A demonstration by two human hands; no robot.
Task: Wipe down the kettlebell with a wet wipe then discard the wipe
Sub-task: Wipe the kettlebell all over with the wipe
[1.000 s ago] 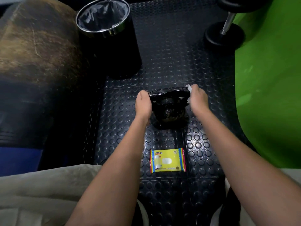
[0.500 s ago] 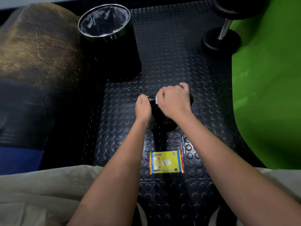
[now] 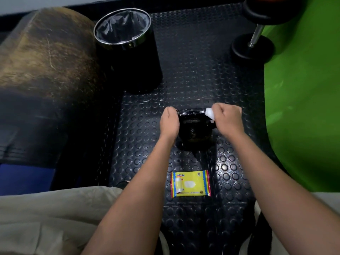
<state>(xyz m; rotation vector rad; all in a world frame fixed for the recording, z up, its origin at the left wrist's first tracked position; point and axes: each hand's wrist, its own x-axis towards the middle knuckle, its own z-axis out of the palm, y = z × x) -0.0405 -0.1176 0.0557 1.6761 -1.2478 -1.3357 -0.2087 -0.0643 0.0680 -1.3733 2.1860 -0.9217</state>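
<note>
Head view: kettlebell (image 3: 195, 129) sits on the black studded floor mat (image 3: 193, 74), centre of frame. Left hand (image 3: 169, 123) grips the left end of the handle, fingers curled round it. Right hand (image 3: 227, 118) is at the handle's right end, fingers clamped on a white wet wipe (image 3: 210, 114) pressed against the handle. Yellow wipe pack (image 3: 190, 184) lies flat on the mat just near of the kettlebell, apart from it. Lined black bin (image 3: 127, 46) stands far-left, well apart. Dumbbell (image 3: 253, 46) far-right, at the edge of a green mat (image 3: 303, 98).
</note>
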